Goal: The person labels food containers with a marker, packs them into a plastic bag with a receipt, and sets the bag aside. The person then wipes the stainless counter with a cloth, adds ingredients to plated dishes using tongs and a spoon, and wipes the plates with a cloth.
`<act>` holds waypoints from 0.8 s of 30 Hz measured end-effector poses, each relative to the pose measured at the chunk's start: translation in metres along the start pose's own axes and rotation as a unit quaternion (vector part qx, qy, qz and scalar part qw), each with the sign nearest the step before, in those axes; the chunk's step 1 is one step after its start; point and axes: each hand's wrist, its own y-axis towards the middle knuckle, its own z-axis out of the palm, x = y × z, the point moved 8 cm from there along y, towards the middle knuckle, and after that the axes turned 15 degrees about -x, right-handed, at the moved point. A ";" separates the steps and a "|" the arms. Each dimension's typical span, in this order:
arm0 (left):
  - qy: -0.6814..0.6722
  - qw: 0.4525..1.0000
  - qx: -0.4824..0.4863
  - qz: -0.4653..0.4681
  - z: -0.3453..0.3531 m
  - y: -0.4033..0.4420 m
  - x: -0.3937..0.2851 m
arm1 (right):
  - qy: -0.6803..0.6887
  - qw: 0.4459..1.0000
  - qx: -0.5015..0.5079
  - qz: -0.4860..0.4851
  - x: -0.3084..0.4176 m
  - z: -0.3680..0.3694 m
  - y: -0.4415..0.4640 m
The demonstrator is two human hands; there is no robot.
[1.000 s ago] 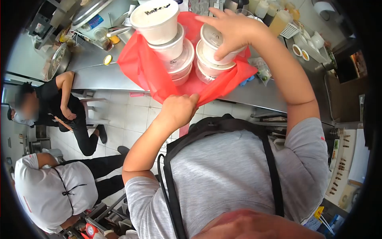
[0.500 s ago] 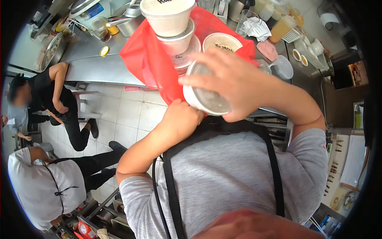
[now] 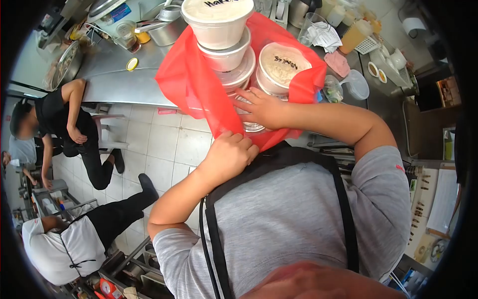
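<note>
My left grip (image 3: 229,155) is closed tight on the near edge of the red bag (image 3: 174,82). My right grip (image 3: 244,108) is just past it, to the right, down inside the bag by a low tub (image 3: 254,127). I cannot tell if those fingers hold it. The bag sits on the counter (image 3: 129,84), just past both my grips. Ahead of my left grip, tubs (image 3: 224,58) stand piled up in the bag, with a top tub (image 3: 219,27) that has black writing on its lid. Just past my right grip is the noodle tub (image 3: 284,70), in the bag too. So the filling looks well along to me. The bag is wide open and not tied yet.
</note>
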 end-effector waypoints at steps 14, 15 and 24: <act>-0.023 1.000 0.001 -0.001 -0.010 0.009 0.002 | -0.020 0.901 -0.402 0.160 -0.031 -0.222 0.018; -0.024 1.000 -0.001 0.003 -0.009 0.010 0.001 | -0.092 0.843 -0.515 0.128 -0.040 -0.245 0.018; -0.032 0.999 0.006 -0.028 -0.029 0.017 0.012 | -0.105 0.883 -0.435 0.145 -0.055 -0.252 0.004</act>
